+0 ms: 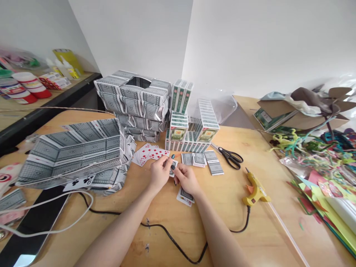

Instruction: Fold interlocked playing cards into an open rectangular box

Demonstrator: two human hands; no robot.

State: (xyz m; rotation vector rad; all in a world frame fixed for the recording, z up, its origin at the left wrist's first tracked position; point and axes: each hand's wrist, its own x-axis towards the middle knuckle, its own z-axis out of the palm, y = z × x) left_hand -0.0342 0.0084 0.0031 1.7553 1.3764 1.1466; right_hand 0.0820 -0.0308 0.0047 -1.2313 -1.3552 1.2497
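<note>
Both hands meet over the middle of the table around one playing card (172, 171). My left hand (160, 171) pinches its left side, thumb on top. My right hand (187, 177) grips the other side, its fingers partly hidden underneath. Below the right hand lie a few more cards (185, 196), partly covered by it. Face-up red cards (150, 152) are fanned out just beyond the left hand. Beyond the right hand, cards with patterned grey backs (213, 162) lie on the wood.
A box built of cards (133, 98) and stacked card packs (191, 137) stand behind. An open card-covered tray (80, 155) is left. Black scissors (230, 157) and a yellow glue gun (254, 189) lie right; its black cord (167, 230) crosses in front. Pipe cleaners (314, 152) crowd the far right.
</note>
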